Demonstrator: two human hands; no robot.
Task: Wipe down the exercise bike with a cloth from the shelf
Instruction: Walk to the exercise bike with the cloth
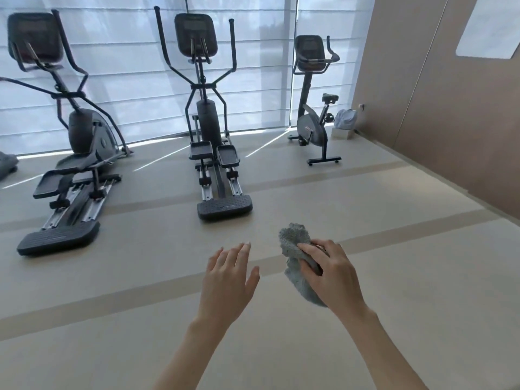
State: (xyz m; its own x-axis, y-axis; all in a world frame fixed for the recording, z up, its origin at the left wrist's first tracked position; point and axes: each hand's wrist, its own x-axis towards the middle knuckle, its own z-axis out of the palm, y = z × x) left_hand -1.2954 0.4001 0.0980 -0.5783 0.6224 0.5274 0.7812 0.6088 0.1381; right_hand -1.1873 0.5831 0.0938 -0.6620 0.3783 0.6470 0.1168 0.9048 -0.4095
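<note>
A dark upright exercise bike [313,108] stands at the far right by the window, near the brown wall, several steps away from me. My right hand [333,273] is shut on a bunched grey fluffy cloth [294,240], which sticks out above my fingers and hangs below my palm. My left hand [228,280] is held out beside it, palm down, fingers spread, holding nothing. Both hands hover over the beige floor, well short of the bike. No shelf is in view.
Two black elliptical trainers [209,122] [70,153] stand along the window with white blinds. A light blue bag [346,118] rests on a small box beside the bike. The brown wall [450,108] runs along the right. Beige floor [365,198] stretches between me and the bike.
</note>
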